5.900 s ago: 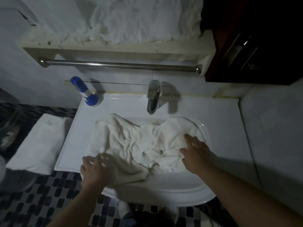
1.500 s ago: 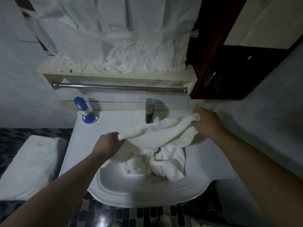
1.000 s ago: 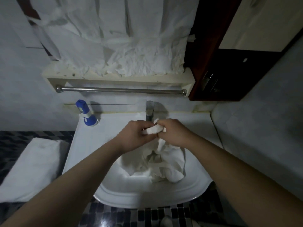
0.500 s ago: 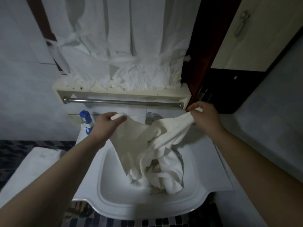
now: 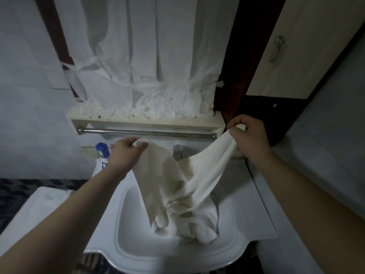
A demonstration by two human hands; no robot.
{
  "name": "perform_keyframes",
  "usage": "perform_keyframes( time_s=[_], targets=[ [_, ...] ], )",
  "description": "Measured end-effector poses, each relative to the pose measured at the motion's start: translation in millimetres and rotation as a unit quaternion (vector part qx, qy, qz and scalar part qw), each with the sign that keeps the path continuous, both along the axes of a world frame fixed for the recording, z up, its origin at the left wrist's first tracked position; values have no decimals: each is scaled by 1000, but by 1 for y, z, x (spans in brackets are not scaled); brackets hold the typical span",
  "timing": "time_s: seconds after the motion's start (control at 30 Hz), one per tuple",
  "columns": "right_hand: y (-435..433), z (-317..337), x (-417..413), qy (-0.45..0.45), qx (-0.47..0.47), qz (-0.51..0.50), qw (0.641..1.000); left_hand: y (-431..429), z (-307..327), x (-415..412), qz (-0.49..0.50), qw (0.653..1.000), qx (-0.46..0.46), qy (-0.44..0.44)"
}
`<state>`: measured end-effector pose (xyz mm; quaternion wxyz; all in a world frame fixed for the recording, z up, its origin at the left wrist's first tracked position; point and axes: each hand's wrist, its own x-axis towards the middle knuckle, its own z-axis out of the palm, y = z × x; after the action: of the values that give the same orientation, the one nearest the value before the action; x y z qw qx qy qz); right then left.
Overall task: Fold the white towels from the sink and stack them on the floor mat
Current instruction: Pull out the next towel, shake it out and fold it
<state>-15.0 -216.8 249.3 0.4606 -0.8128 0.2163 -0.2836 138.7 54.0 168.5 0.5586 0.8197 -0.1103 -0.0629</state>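
Observation:
A white towel (image 5: 169, 175) hangs stretched between my two hands above the white sink (image 5: 138, 252). My left hand (image 5: 126, 153) pinches one corner at the upper left. My right hand (image 5: 248, 137) grips the other corner, higher and to the right. The towel's lower part sags into the basin and mixes with a crumpled white pile (image 5: 193, 224) there; I cannot tell whether that pile is more towels. A folded white towel (image 5: 37, 210) lies on the floor at the left.
A faucet (image 5: 177, 153) stands behind the towel, under a metal rail (image 5: 148, 132) and a shelf with white curtain cloth (image 5: 158, 76). A blue-capped bottle (image 5: 102, 153) sits at the sink's back left. A dark cabinet (image 5: 276, 119) and grey counter (image 5: 325, 155) flank the right.
My hands met at the towel's top edge a second ago, then drew apart and rose. The towel now hangs higher and wider than half a second ago.

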Motion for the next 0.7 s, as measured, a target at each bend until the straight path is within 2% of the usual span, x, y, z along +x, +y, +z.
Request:
perform_keyframes(
  time_s=[0.1,0.2,0.23,0.27,0.3,0.4,0.53,0.6,0.7],
  targets=[
    [6,-2,0,-16,21,21,999,9,-9,8,14,975,214,-52],
    [12,-3,0,-32,32,50,998,22,-19,13,-31,896,443,-8],
    [14,-4,1,-34,32,61,997,24,-20,13,-61,873,484,-8],
    [16,-4,2,-33,33,72,996,21,-20,11,-95,869,485,-28],
    [19,-5,3,-31,35,86,995,15,-17,6,-140,880,449,-61],
    [32,-7,8,-29,31,146,988,-12,6,-21,-262,932,209,-140],
    [56,-11,14,-29,43,214,975,-45,37,-51,-314,935,8,-166],
    [65,-13,16,-29,45,230,972,-54,42,-53,-298,940,-34,-166],
    [71,-17,18,-49,64,213,974,-54,48,-48,-237,953,5,-190]
  ],
)
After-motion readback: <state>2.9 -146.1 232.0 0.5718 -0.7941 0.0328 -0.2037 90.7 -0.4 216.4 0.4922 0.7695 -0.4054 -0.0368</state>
